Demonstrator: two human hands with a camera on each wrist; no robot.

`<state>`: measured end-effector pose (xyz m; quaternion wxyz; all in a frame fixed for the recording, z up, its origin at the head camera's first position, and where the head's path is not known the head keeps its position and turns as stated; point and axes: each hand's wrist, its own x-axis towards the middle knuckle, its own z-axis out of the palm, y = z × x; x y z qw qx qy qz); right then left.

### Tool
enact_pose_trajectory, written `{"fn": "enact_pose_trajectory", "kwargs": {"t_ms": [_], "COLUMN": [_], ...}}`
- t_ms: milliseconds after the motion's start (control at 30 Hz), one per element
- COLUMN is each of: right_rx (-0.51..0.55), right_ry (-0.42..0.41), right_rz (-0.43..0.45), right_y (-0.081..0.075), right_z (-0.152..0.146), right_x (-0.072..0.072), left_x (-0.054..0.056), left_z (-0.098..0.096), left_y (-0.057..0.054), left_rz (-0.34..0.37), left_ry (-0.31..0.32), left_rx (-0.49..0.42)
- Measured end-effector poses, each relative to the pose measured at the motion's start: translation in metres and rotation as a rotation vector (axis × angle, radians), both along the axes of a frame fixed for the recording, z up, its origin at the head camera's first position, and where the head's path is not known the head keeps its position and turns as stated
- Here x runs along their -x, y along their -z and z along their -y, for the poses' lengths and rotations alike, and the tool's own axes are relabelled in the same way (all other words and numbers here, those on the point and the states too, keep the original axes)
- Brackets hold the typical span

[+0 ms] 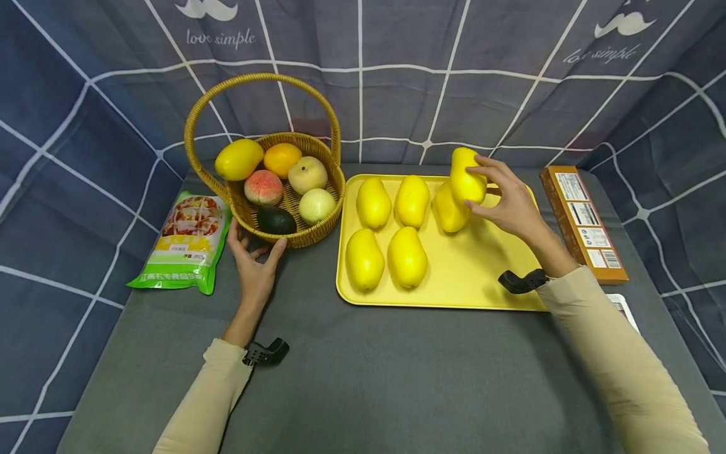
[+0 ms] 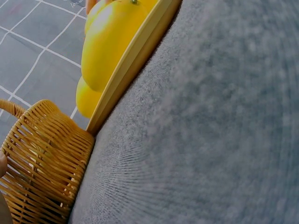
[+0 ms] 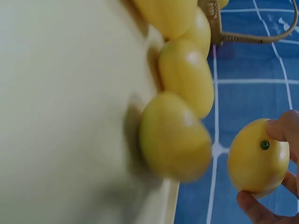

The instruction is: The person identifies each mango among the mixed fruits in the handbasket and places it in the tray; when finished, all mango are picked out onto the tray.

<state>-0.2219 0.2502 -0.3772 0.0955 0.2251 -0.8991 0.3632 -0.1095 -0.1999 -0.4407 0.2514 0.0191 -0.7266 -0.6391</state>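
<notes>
My right hand (image 1: pixel 507 198) holds a yellow mango (image 1: pixel 467 176) between thumb and fingers, raised over the back of a yellow tray (image 1: pixel 471 284). In the right wrist view, the held mango (image 3: pixel 257 158) shows a small green stem spot. Below it in the head view, another mango (image 1: pixel 450 211) lies on the tray, partly covered. My left hand (image 1: pixel 255 268) rests against the front outer wall of a wicker basket (image 1: pixel 314 234), thumb and fingers spread. Inside the basket are a peach (image 1: pixel 263 187), a dark avocado (image 1: pixel 276 221) and several other fruits.
Several more mangoes (image 1: pixel 407 257) lie on the tray in two rows. A green food packet (image 1: pixel 190 243) sits left of the basket, whose tall handle (image 1: pixel 261 77) arches above it. Right of the tray lies a brown box (image 1: pixel 584 224), with a white-edged object (image 1: pixel 622 309) in front.
</notes>
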Motion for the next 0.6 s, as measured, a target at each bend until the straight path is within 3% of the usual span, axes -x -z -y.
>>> {"fn": "enact_pose_trajectory", "kwargs": {"t_ms": [400,600], "right_rx": [-0.067,-0.111], "right_ry": [0.083,0.074], "right_rz": [0.045,0.109], "right_y": [0.016,0.029], "right_z": [-0.039,-0.049], "right_x": [-0.004,-0.006], "left_x": [0.000,0.000], "left_z": [0.002,0.000], "left_y": [0.002,0.003], "left_rz": [0.011,0.011], "left_ry": [0.005,0.009], "left_rx": [-0.009,-0.006]}}
